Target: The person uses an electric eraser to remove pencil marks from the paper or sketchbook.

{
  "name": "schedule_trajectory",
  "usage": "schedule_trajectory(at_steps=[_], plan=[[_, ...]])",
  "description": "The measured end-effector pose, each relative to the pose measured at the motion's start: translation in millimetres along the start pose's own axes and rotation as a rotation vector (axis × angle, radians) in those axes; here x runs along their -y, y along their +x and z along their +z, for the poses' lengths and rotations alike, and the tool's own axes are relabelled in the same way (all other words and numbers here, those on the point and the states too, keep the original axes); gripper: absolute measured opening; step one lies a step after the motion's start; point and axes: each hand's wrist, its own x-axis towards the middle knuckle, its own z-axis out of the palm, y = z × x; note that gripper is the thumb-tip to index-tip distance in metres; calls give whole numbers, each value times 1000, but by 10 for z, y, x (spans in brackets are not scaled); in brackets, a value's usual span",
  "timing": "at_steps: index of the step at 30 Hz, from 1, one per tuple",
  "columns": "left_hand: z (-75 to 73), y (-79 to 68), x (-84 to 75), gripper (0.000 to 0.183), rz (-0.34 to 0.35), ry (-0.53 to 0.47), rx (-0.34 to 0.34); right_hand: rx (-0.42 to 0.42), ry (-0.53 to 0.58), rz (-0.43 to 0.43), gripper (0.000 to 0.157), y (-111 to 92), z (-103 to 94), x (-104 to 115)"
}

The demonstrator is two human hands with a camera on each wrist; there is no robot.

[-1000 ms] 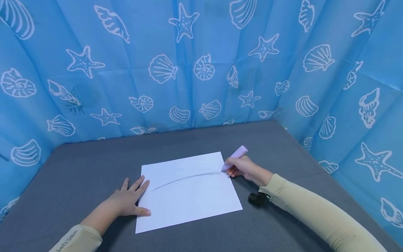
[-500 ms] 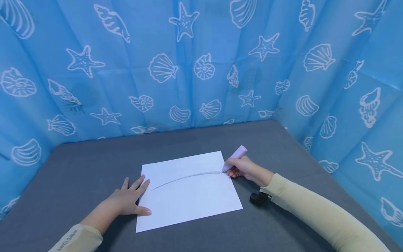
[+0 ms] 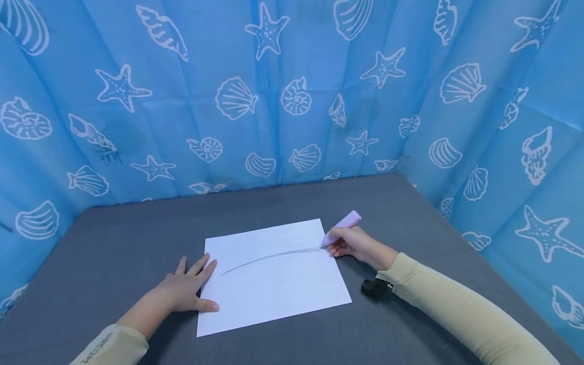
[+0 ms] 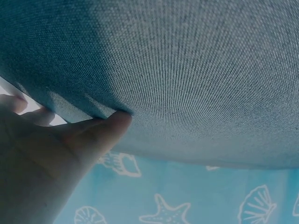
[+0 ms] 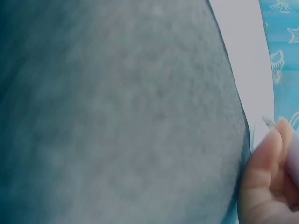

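A white sheet of paper (image 3: 278,294) lies on the grey cloth-covered table. Thin grey curved lines (image 3: 269,257) run across its upper half and come together at the left. My right hand (image 3: 358,244) pinches a thick lilac pen (image 3: 344,224) near its tip, at the sheet's right edge where the lines end. In the right wrist view the fingers curl by the pen's grey tip (image 5: 268,122), at the paper (image 5: 243,56). My left hand (image 3: 182,291) rests across the sheet's left edge, fingers spread and thumb on the paper. The left wrist view shows those fingers (image 4: 105,133) against the cloth.
Grey cloth (image 3: 255,208) covers the table around the paper. A blue curtain (image 3: 283,126) with white shells and starfish hangs along the back and the right side. A small black object (image 3: 374,288) sits at the right sleeve cuff.
The pen tip shifts slightly right, then slightly back left, near the right end of the lines. The left hand and the paper stay in place.
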Motion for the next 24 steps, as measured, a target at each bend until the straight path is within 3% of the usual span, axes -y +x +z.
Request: schedule_trajectory(at_steps=[6, 10, 17, 24], plan=[[-10, -3, 11, 112, -2, 9, -14, -78, -44, -10, 22, 38, 55, 29], [-17, 3, 19, 111, 0, 9, -15, -68, -103, -3, 22, 35, 73, 36], [-7, 4, 8, 111, 2, -3, -11, -92, -111, 4, 20, 22, 89, 36], [14, 16, 3, 113, -6, 1, 5, -61, -128, 10, 19, -2, 75, 23]])
